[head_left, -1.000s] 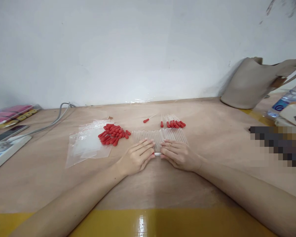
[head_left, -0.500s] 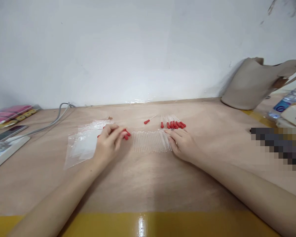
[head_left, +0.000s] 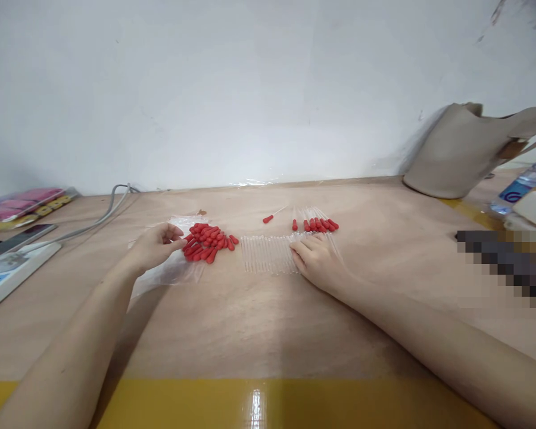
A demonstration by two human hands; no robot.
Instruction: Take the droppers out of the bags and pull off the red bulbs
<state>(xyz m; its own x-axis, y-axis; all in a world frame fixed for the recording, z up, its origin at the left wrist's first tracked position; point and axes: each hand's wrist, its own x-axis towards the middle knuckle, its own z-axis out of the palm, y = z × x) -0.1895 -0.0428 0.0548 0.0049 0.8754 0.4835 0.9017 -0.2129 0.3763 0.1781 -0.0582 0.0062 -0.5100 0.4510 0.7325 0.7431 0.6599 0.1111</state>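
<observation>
My left hand (head_left: 157, 245) is at the left edge of a pile of red rubber dropper bulbs (head_left: 208, 237). Its thumb and fingers are apart, with nothing seen between them. A clear plastic bag (head_left: 174, 274) lies beneath the bulbs and that hand. In the middle is a side-by-side row of thin clear tubes (head_left: 265, 253). My right hand (head_left: 316, 259) rests over the row's right end, fingers bent together; anything pinched there is hidden. Behind it lie several tubes with red bulbs fitted (head_left: 320, 224). One more bulb-tipped dropper (head_left: 268, 219) lies apart, further left.
A power strip (head_left: 20, 268), a phone (head_left: 27, 237), a grey cable (head_left: 96, 223) and a pack of pink and yellow things (head_left: 27, 205) are on the left. A beige bag (head_left: 451, 155) and a water bottle (head_left: 518, 187) stand at right, near a blurred-out dark object (head_left: 504, 262).
My left hand has moved left and opened its fingers, uncovering the pile of red bulbs. My right hand has shifted slightly left and down over the tubes.
</observation>
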